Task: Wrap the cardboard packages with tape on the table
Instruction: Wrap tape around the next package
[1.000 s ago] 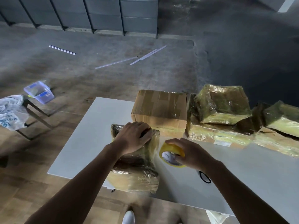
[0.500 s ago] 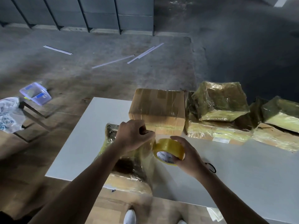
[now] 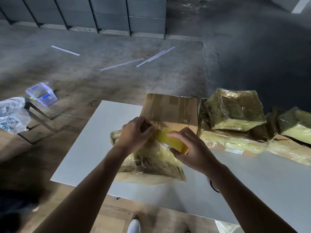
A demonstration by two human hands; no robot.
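A tape-wrapped cardboard package [image 3: 151,167] lies tilted on the white table [image 3: 87,148] in front of me. My left hand [image 3: 134,133] grips its far top edge, fingers curled over the wrap. My right hand [image 3: 191,148] holds a yellow tape roll [image 3: 171,142] over the package's top, thumb and fingers round the roll. The roll sits close to my left hand, with stretched clear tape between them.
A plain cardboard box [image 3: 170,110] stands behind the package. Several wrapped packages [image 3: 235,111] are piled at the right along the table's far edge. A black loop [image 3: 213,187] lies by my right wrist. A plastic bin [image 3: 41,94] and bag [image 3: 11,115] sit at left.
My right hand has carried the tape roll up from the package's right side to over its top, close to my left hand. The package has tipped and shifted right.
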